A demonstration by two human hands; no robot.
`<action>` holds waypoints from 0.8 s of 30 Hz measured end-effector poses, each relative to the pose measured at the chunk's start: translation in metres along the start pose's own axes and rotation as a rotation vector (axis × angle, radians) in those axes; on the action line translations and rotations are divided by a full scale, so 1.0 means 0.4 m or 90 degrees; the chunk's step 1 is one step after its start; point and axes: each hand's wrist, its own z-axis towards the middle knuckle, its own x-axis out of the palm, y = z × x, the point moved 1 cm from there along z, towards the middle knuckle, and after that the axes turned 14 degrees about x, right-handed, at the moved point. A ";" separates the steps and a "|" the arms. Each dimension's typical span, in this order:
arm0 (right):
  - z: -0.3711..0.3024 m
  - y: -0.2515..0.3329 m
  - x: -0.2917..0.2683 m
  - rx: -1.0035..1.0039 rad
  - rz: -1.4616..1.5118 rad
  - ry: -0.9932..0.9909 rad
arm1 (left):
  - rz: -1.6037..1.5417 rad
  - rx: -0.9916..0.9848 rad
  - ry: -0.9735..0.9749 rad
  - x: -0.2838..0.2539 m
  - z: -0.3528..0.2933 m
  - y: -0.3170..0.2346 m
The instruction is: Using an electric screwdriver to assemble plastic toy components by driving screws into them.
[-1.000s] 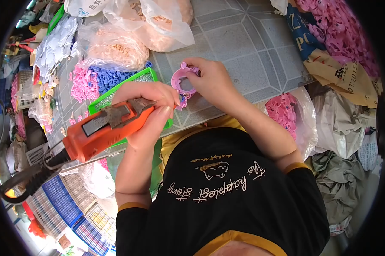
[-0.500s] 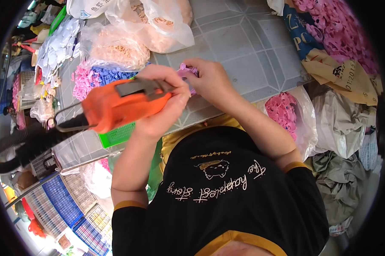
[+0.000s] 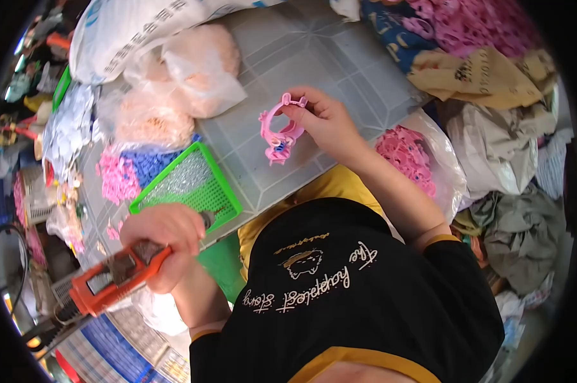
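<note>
My left hand (image 3: 164,239) is wrapped round an orange electric screwdriver (image 3: 119,277), whose cord end points to the lower left. Its front end lies by the near edge of a green plastic basket (image 3: 221,186). Inside the basket are many small shiny metal pieces (image 3: 186,175), probably screws. Over the grey table (image 3: 269,64), my right hand (image 3: 326,121) pinches a pink plastic toy part (image 3: 272,127) between thumb and fingers. The part is ring-shaped, with small knobs and a blue detail near its lower end.
Left of the basket lie piles of pink pieces (image 3: 117,179) and blue pieces (image 3: 149,165). Clear bags of peach-coloured bits (image 3: 202,67) stand behind them, near a large white sack (image 3: 135,38). A bag of pink parts (image 3: 406,156) hangs by the table's right edge. Another sack holds pink parts (image 3: 473,25).
My left hand has swung the electric screwdriver away from the pink part, down and left to the basket. My right hand still holds the part, now more fully in view.
</note>
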 end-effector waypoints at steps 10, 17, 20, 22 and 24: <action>-0.208 0.071 -0.271 0.050 0.291 -0.075 | -0.119 -0.013 0.141 -0.007 0.024 0.032; -0.467 -0.134 -0.646 0.366 -0.021 -0.616 | -0.067 0.000 0.083 0.016 0.006 0.042; -0.567 -0.306 -0.752 0.504 0.048 -0.633 | -0.037 0.003 0.037 0.016 -0.008 0.051; -0.605 -0.448 -0.812 0.493 0.067 -0.698 | -0.009 -0.009 0.011 0.021 -0.008 0.054; -0.587 -0.499 -0.842 0.483 0.083 -0.749 | -0.013 -0.014 -0.002 0.019 -0.015 0.054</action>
